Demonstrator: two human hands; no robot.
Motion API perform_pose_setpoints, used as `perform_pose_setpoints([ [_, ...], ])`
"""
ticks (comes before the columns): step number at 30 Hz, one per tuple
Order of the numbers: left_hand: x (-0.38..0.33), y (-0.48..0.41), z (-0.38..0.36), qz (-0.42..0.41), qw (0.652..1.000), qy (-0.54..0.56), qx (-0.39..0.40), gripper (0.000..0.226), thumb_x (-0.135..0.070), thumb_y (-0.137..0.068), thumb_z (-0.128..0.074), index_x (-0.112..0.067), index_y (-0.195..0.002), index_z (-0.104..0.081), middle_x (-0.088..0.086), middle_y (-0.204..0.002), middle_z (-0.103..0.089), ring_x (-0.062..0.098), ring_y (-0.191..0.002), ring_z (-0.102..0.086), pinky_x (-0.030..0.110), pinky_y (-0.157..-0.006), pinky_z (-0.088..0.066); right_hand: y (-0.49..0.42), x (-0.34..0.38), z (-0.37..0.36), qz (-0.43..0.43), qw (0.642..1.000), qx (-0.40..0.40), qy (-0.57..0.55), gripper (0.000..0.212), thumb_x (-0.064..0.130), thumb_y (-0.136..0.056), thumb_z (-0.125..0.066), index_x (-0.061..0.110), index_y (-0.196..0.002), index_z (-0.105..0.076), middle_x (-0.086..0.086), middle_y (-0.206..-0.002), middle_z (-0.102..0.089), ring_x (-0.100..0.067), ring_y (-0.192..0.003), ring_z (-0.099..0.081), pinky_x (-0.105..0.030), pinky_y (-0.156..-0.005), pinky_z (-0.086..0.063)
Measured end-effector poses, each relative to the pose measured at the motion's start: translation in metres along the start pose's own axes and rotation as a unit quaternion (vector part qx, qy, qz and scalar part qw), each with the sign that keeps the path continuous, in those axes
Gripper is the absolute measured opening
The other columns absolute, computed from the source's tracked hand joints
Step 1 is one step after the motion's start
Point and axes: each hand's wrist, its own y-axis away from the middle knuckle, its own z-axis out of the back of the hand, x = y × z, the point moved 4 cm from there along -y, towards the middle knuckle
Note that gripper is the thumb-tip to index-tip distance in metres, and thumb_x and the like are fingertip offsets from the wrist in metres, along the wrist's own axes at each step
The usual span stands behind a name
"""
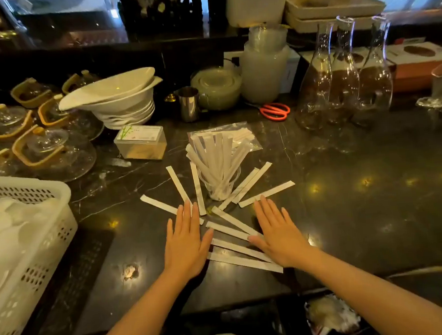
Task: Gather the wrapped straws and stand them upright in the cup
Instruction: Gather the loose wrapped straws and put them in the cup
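A clear cup [220,187] stands on the dark marble counter with several white paper-wrapped straws [213,152] upright in it. More wrapped straws [237,246] lie fanned out flat on the counter around and in front of the cup. My left hand [186,245] rests flat, palm down, fingers apart, on the left of the fan, over the near ends of some straws. My right hand [278,235] lies flat too, fingers spread, on the right ends of the nearest straws. Neither hand holds anything.
Behind the cup lies a clear plastic bag [238,134] with more straws. A toothpick box [141,142], stacked white bowls [121,101], glass teapots [48,150] and a white basket [23,233] stand left. Orange scissors [274,110] and glass carafes [344,80] are at right.
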Motion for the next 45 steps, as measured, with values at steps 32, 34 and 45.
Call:
perform_pose_setpoints([
  [32, -0.050, -0.032, -0.010, -0.296, 0.919, -0.224, 0.135, 0.032, -0.036, -0.091, -0.039, -0.010, -0.107, -0.049, 0.009, -0.115, -0.055, 0.027, -0.107, -0.046, 0.035, -0.088, -0.030, -0.003, 0.022, 0.008, 0.030, 0.998, 0.047, 0.041, 0.027, 0.016, -0.088, -0.044, 0.004, -0.112, -0.048, -0.016, -0.115, -0.052, -0.031, -0.106, -0.048, -0.041, -0.083, -0.043],
  [34, -0.052, -0.031, -0.012, -0.304, 0.914, -0.231, 0.133, 0.030, -0.033, -0.093, -0.036, -0.009, -0.105, -0.048, 0.011, -0.113, -0.055, 0.028, -0.104, -0.048, 0.035, -0.086, -0.031, -0.004, 0.023, 0.009, 0.029, 0.997, 0.046, 0.053, 0.023, 0.014, -0.088, -0.043, 0.003, -0.108, -0.049, -0.017, -0.113, -0.054, -0.032, -0.103, -0.050, -0.039, -0.078, -0.042],
  [45, -0.053, -0.030, 0.001, -0.304, 0.914, -0.218, 0.159, 0.030, -0.031, -0.093, -0.036, -0.006, -0.101, -0.051, 0.014, -0.105, -0.058, 0.029, -0.094, -0.052, 0.037, -0.076, -0.041, -0.008, 0.017, 0.012, 0.067, 0.992, 0.077, 0.075, 0.019, 0.016, -0.093, -0.039, 0.003, -0.104, -0.046, -0.018, -0.109, -0.053, -0.031, -0.096, -0.049, -0.037, -0.071, -0.037],
])
